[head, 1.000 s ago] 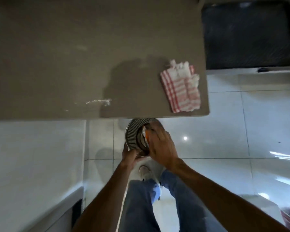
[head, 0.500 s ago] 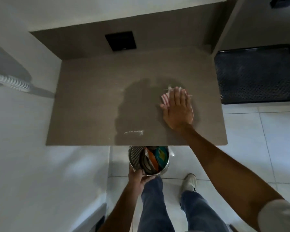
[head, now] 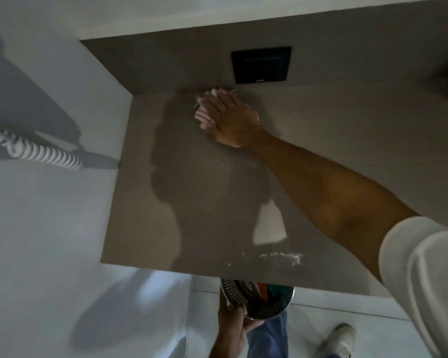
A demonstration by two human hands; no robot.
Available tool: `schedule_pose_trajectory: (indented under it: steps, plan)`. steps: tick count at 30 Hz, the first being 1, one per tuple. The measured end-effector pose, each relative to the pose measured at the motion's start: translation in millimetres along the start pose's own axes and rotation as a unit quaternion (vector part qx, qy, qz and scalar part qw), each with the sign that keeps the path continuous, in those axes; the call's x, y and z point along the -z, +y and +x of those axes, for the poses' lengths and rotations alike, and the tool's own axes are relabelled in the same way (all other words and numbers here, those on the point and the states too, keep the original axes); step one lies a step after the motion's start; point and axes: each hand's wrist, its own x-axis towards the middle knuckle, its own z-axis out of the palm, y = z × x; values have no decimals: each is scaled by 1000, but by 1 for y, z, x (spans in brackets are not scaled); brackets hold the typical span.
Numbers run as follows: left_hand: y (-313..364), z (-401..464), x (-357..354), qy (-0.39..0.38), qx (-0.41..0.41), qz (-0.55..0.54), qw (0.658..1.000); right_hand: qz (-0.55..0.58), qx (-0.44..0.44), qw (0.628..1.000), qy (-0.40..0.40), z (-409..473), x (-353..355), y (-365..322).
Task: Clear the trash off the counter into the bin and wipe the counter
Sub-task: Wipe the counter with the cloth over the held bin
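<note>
My right hand (head: 229,117) lies flat on a red-and-white striped cloth (head: 203,113) at the far back of the brown counter (head: 347,140), close to the back wall. Only the cloth's left edge shows beyond my fingers. My left hand (head: 233,329) grips the rim of a round metal mesh bin (head: 234,297) held just under the counter's front edge. Orange and teal wrappers (head: 267,293) lie inside the bin. A streak of white crumbs (head: 282,255) sits on the counter near the front edge, above the bin.
A black square wall plate (head: 261,64) is set in the back wall behind the cloth. A white coiled cord (head: 36,151) hangs along the left wall. White floor tiles, my jeans and a white shoe (head: 339,339) are below the counter.
My right hand left the bin, pressed onto the cloth at the counter's right front, then slid it back and left to the rear wall. My left hand kept holding the bin.
</note>
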Motion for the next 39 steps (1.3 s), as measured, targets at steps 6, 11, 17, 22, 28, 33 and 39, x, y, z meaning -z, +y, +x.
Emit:
schedule_pose_trajectory:
  steps: [6,11,17,22,28,33,39]
  plan:
    - [1,10,19,21,4,-16,1000,-72,128,989,6,0,1,-12]
    - [6,-20,3,23,-17,-37,999,-110,285,952,-26,-107,-10,-38]
    - [6,-57,-4,-20,-50,-46,997,-70,150,986,-26,-172,7,10]
    - [-17,-80,-2,-27,-100,-61,993,-70,109,990,-51,-244,-13,14]
    - [-51,-84,0,-5,-78,-103,992,-24,-80,996,-34,-341,-42,-10]
    - [-64,-90,10,-21,-83,-173,981,9,-258,966,12,-343,-60,-74]
    - [-52,-83,26,-37,-113,-176,977,40,-220,974,31,-301,-72,-142]
